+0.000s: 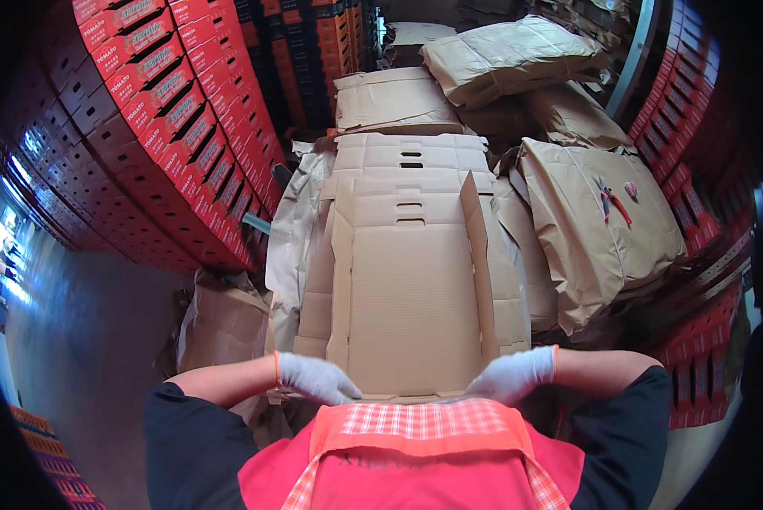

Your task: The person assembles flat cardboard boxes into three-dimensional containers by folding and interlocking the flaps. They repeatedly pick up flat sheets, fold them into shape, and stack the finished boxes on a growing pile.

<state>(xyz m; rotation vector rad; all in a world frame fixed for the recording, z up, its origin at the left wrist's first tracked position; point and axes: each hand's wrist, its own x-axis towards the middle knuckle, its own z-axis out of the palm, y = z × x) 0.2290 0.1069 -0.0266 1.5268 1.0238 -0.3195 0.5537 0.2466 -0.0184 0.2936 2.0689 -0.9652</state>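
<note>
A partly folded brown cardboard box (411,297) lies in front of me, its left and right side walls standing up and its far end lying back. My left hand (317,378), in a white glove, is closed on the near left corner. At the near right corner, my right hand (515,376), gloved the same way, grips the near edge; its fingertips are partly hidden. Under and beyond the box, flat cardboard blanks (411,153) with slotted handholds are stacked.
Tall stacks of red printed boxes (173,110) rise at left, and more red boxes (683,93) at right. Paper-wrapped bundles (517,55) are piled at the back. Red-handled cutters (615,204) rest on the wrapped bundle (598,246) at right.
</note>
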